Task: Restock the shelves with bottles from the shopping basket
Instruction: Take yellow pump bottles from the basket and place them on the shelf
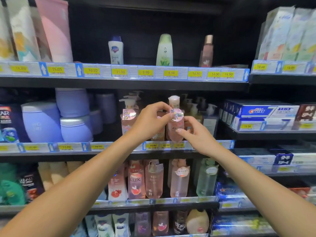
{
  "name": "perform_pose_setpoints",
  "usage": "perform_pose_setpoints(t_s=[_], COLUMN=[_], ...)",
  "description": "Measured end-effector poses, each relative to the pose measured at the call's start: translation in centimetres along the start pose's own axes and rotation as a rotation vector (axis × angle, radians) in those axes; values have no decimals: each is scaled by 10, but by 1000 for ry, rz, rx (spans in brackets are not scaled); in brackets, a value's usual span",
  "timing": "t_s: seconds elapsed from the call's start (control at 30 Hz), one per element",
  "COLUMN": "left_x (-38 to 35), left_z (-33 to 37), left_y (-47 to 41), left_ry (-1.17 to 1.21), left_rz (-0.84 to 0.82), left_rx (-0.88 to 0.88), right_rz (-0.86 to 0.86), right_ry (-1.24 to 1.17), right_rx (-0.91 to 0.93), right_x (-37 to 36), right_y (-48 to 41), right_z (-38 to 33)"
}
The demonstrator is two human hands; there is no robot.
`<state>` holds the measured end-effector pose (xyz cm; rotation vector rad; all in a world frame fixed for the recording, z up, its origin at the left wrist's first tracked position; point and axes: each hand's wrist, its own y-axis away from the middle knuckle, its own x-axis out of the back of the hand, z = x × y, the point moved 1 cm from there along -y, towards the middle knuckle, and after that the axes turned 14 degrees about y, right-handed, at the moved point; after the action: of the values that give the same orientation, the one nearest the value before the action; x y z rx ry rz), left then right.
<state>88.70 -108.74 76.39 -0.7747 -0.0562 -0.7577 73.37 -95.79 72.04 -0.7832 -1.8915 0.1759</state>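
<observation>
My left grip (150,122) pinches the round foil tag (177,115) between thumb and forefinger. The tag hangs at the neck of the pink bottle (174,132), just right of that grip. My right grip (198,135) curls round the bottle's right side below the tag, thumb on its front, so it holds the body. The bottle stands upright near the front of the shelf (102,153), between the two grips. The basket is out of view.

I judge this step to be facing up: the bottle is placed and the tag needs straightening. To do it well, I'd hold the right grip firm and low so the bottle doesn't rock. With the left I'd turn the tag flat to the front without tugging the neck, and release the tag first. Just left of my left grip stands a pump bottle (127,124) with the same kind of tag. I'd line this one up with it and avoid knocking the bottles behind.
</observation>
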Motion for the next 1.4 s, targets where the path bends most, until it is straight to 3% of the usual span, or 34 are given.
perform_pose_setpoints(t_s=[0.6, 0.93, 1.4], left_x=[-5, -6, -19], left_z=[-14, -25, -52], left_y=[5, 11, 59], left_ry=[-422, -638, -679], left_rz=[-58, -127, -66], left_rx=[-177, -184, -221], right_rz=[-17, -18, -44], right_ry=[46, 224, 254], right_rx=[-20, -63, -74], right_x=[-22, -34, -33], right_y=[-13, -15, -13], right_z=[21, 24, 29])
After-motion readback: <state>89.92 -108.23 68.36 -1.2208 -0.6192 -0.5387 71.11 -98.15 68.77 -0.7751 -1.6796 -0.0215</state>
